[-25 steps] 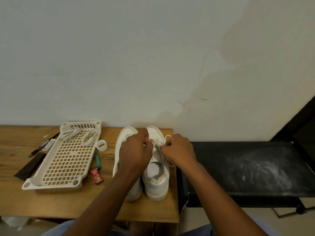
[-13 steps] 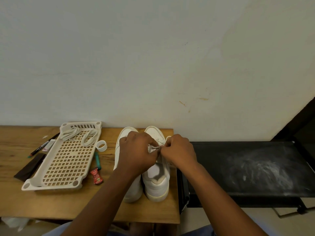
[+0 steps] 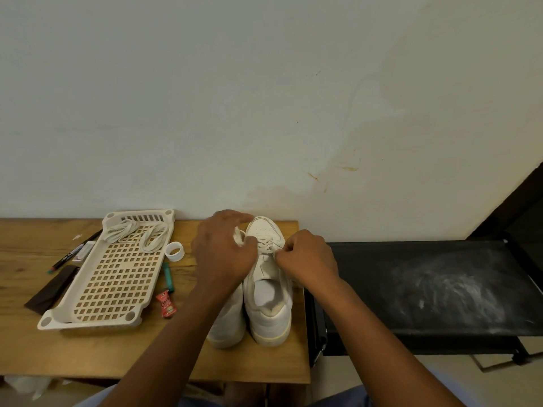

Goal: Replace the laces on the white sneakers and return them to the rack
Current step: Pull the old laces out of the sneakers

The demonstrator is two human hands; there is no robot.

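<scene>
A dark flat strip and two pens are lying at the far left of the wooden table. Just beside them a cream perforated rack is sitting flat, with loose laces lying curled at its far end. A white ring of tape, a teal marker and a small red packet are lying between the rack and the shoes.

The left hand is reaching in from the lower edge, forearm angling up and to the right, and is hovering over the left sneaker, hiding its front half. Its fingers are spreading loosely, thumb pointing toward the wall, and are gripping nothing that can be seen.

The right sneaker is standing touching its mate, toe toward the wall, heel toward the person. The right hand is coming in from the lower right, fingers curling and pinching the lace at the shoe's right eyelets.

A dusty black bench is standing just right of the table.
</scene>
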